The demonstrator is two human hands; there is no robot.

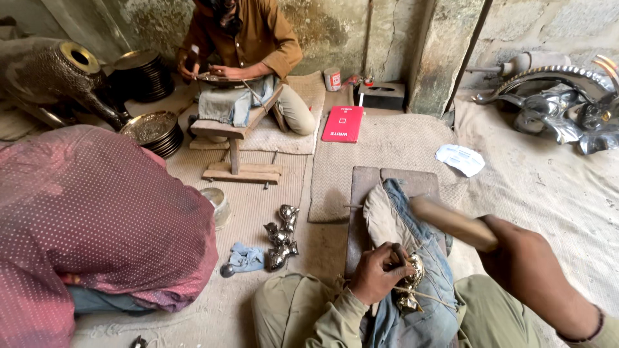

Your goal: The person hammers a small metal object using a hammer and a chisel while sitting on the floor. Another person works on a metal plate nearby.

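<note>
Your left hand is closed around a small punch, tip on the shiny metal piece at 5 o'clock of the view. The piece rests on folded denim over a wooden board, likely as padding to steady it. Your right hand is fisted on one wooden mallet, raised at about 2 o'clock from the piece. Three similar metal pieces lie on the floor at 9 o'clock. Two other people work nearby.
</note>
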